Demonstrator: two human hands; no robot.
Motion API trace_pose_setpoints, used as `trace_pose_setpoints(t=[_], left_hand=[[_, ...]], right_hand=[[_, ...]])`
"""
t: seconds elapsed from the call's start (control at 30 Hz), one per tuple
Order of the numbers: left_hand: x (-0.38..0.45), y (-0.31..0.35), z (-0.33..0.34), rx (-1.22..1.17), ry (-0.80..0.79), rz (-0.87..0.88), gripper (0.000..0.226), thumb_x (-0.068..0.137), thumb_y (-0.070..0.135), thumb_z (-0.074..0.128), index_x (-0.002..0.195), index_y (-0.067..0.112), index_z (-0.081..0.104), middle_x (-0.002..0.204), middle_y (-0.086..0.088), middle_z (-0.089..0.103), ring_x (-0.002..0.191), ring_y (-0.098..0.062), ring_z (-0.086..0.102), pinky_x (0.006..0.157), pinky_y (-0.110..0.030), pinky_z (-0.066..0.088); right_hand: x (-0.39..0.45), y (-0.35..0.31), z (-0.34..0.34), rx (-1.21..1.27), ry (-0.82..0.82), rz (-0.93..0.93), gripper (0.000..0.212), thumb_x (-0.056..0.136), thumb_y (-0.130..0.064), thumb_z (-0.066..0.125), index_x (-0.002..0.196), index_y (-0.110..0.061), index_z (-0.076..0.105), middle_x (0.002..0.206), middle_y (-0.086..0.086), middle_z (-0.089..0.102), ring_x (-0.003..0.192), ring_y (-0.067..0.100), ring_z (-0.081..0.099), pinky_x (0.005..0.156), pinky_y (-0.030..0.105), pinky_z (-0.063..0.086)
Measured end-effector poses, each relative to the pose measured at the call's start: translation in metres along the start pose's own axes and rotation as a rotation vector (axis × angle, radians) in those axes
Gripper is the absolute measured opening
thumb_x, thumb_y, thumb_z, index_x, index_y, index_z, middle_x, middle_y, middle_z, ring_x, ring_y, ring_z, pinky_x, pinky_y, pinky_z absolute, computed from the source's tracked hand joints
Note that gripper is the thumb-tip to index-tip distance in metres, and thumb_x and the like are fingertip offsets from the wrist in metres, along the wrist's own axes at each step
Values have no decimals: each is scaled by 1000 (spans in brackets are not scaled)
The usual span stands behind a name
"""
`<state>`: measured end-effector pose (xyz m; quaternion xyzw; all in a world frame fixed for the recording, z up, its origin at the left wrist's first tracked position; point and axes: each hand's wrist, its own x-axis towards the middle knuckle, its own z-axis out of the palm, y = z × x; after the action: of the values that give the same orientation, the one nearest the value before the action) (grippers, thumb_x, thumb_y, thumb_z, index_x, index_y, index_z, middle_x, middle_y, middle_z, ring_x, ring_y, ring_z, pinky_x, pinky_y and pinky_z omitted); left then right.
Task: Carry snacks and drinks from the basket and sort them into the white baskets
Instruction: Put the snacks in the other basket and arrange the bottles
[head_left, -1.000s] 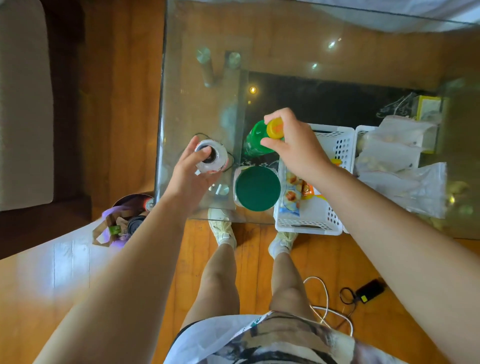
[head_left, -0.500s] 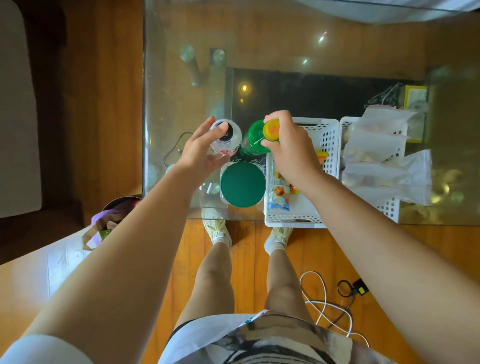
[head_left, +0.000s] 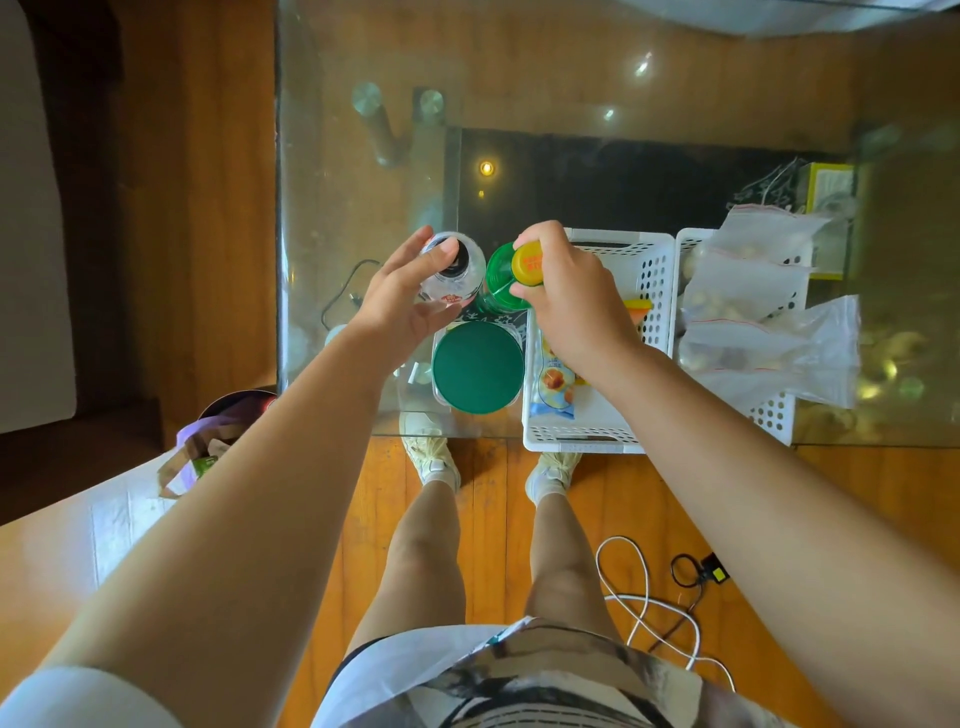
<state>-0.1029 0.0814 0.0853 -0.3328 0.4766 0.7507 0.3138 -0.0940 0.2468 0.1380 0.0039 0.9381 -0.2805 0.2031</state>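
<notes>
Glass table (head_left: 332, 156), seen from above; I stand at its near edge. My left hand (head_left: 400, 301) wraps the neck of a clear bottle (head_left: 452, 270) with a dark cap, thumb across the top and fingers curled round its side. My right hand (head_left: 566, 296) pinches the yellow cap of a green bottle (head_left: 498, 283), fingers bent over it. Both bottles stand upright, just beside each other, near the table's left half. A jar with a round green lid (head_left: 478, 366) sits directly nearer me, close to the near edge, touching or almost touching the first white basket (head_left: 587, 436); I cannot tell which. That basket holds a snack packet (head_left: 556, 384) with a pale blue edge, partly hidden by my right wrist. A second white basket (head_left: 774, 415) adjoins it on the right and carries clear zip bags (head_left: 769, 332) piled above its rim. Off the table's left corner, on the wood floor, stands a bag (head_left: 197, 457) with items inside; a white cable (head_left: 639, 597) lies to my right.
</notes>
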Motion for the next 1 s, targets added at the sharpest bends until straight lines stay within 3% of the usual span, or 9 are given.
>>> trace_pose_setpoints(t=[0.23, 0.43, 0.67, 0.77, 0.87, 0.93, 1.0], left_hand=[[0, -3, 0, 29, 10, 16, 60, 81, 31, 65, 137, 30, 42, 115, 0, 52, 89, -21, 65, 66, -24, 57], [2, -6, 0, 104, 56, 25, 57, 83, 32, 65, 136, 32, 43, 128, -4, 41, 104, -17, 52, 93, -31, 46], [0, -6, 2, 129, 68, 22, 58, 83, 36, 64, 136, 36, 42, 128, 0, 41, 102, -18, 54, 97, -32, 42], [0, -7, -1, 175, 43, 14, 72, 77, 44, 64, 142, 39, 33, 130, 7, 44, 109, -24, 56, 97, -34, 41], [-3, -21, -9, 219, 50, 31, 100, 66, 44, 69, 148, 34, 12, 153, 2, 28, 137, -25, 34, 112, -45, 23], [-8, -37, -15, 312, 53, -17, 112, 58, 39, 79, 148, 28, 15, 155, -2, 27, 140, -27, 29, 113, -53, 22], [-16, -57, -19, 379, 56, -189, 104, 59, 31, 84, 144, 26, 25, 149, -3, 35, 136, -30, 33, 103, -56, 33]], right_hand=[[1, 0, -1, -8, -15, -5, 37, 88, -10, 59, 121, -10, 43, 91, 5, 48, 80, 18, 45, 64, 28, 35], [4, 2, -6, 21, -55, -31, 38, 88, -9, 59, 122, -11, 43, 99, 11, 55, 85, 22, 52, 69, 33, 46], [7, 1, -12, 15, -96, -58, 37, 89, -12, 58, 122, -11, 43, 94, 10, 53, 88, 28, 56, 77, 47, 50], [7, 1, -11, 17, -99, -58, 37, 89, -12, 58, 122, -11, 43, 91, 7, 50, 87, 28, 55, 76, 44, 50], [7, 4, -10, 18, -102, -55, 38, 88, -12, 59, 122, -13, 43, 94, 9, 53, 88, 27, 55, 75, 42, 50], [7, 5, -10, 32, -97, -57, 37, 88, -11, 59, 121, -13, 43, 100, 12, 58, 87, 26, 55, 74, 39, 49], [8, 5, -10, 50, -95, -60, 37, 88, -10, 59, 121, -13, 44, 106, 14, 60, 88, 26, 56, 76, 40, 50]])
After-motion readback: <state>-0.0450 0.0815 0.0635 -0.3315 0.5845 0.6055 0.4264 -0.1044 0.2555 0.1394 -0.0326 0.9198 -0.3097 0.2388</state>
